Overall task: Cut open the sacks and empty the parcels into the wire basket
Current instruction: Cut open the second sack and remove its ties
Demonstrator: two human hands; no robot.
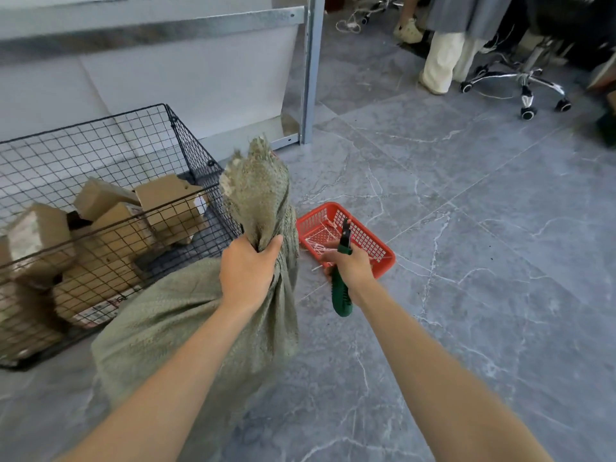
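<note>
A green woven sack (186, 328) stands on the grey floor in front of me. My left hand (248, 271) grips its bunched neck, and the frayed top (256, 185) sticks up above my fist. My right hand (350, 268) holds green-handled cutters (341, 285) just right of the sack, blades pointing up over a red tray. The black wire basket (186, 145) sits to the left, with several brown cardboard parcels (113, 225) inside it.
A small red plastic tray (376, 241) with white cut ties lies on the floor right of the sack. A metal shelf post (310, 68) stands behind. At the far right are an office chair base (526, 81) and a person's legs (443, 58).
</note>
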